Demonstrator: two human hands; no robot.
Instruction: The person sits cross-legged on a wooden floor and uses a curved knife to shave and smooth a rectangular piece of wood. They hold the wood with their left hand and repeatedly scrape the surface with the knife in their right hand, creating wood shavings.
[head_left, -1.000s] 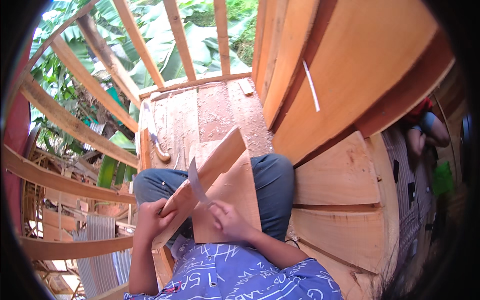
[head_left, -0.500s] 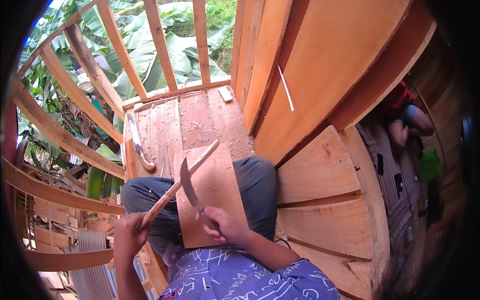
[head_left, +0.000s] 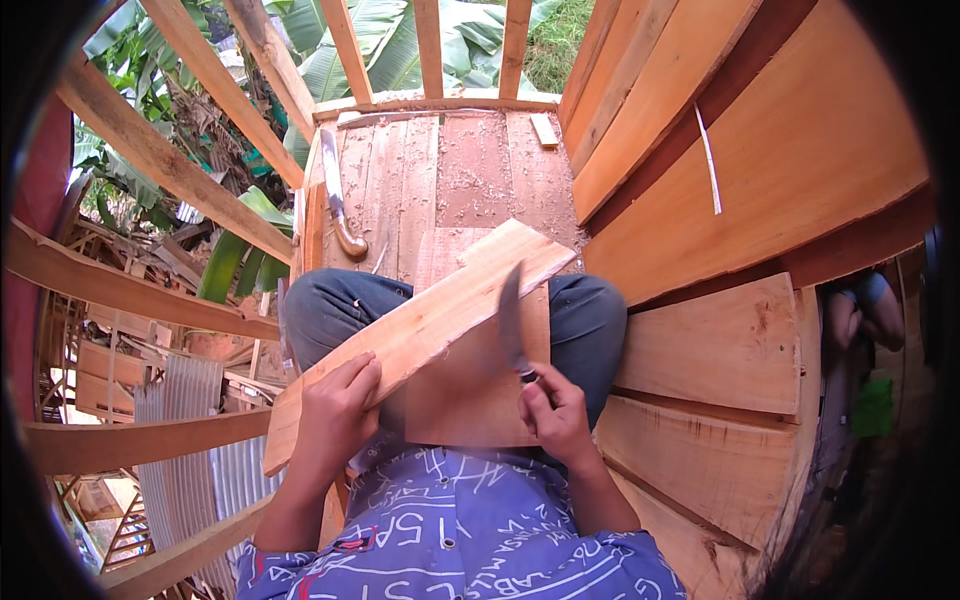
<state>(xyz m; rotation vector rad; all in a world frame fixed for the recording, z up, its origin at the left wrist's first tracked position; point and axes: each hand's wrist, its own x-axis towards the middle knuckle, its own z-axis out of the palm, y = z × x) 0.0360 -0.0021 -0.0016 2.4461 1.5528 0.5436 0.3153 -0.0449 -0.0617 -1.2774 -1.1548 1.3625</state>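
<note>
My left hand is closed around the lower part of a pale wooden board, which slants up to the right across my lap. In my right hand is a knife with a dark, curved blade. Its blade points up, close to the right-hand edge of the slanting board; whether they touch I cannot tell. Beneath both, a flat wooden panel lies over my legs, partly covered by the board.
A long machete with a wooden handle lies on the shaving-strewn plank floor, beside a slatted railing. A small wood block sits at the far end. Plank walls close in the right, where another person partly shows.
The wood in my left hand looked like a narrow stick before; now a broad face shows. My right hand and the knife have moved right of it, and the whole view has shifted.
</note>
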